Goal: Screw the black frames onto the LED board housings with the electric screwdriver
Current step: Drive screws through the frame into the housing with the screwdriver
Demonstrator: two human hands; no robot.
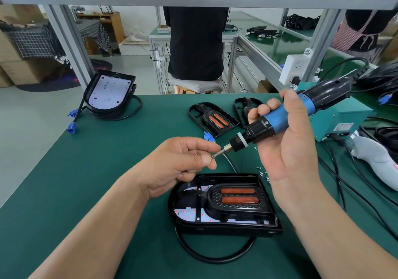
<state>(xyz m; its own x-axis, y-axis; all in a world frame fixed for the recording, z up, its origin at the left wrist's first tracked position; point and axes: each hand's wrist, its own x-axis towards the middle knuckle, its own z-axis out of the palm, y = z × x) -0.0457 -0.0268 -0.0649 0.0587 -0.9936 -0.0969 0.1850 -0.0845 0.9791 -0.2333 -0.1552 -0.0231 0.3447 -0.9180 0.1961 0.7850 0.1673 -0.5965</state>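
1. The green table mat fills the lower two thirds of our view.
2. Low and centre lies the LED board housing with a black frame seated on it; two orange strips show through the frame, and a black cable loops out beneath.
3. Our right hand, right of centre, is wrapped closed around the electric screwdriver, blue and black, held aloft and slanting down to the left. We can read no brand on it.
4. Our left hand, at centre, pinches thumb and forefinger at the tip of the screwdriver bit; a small screw seems to be there, but it is too small for us to be sure.
5. At upper left of the mat a second housing stands tilted, its pale board bare, with blue connectors on its lead.
6. Above centre, two loose black frames lie flat, one partly behind our fingers.
7. At the right edge sits a teal box with a label too small to read, and a white tool beside it.
8. Tiny loose screws are scattered just right of the near housing.
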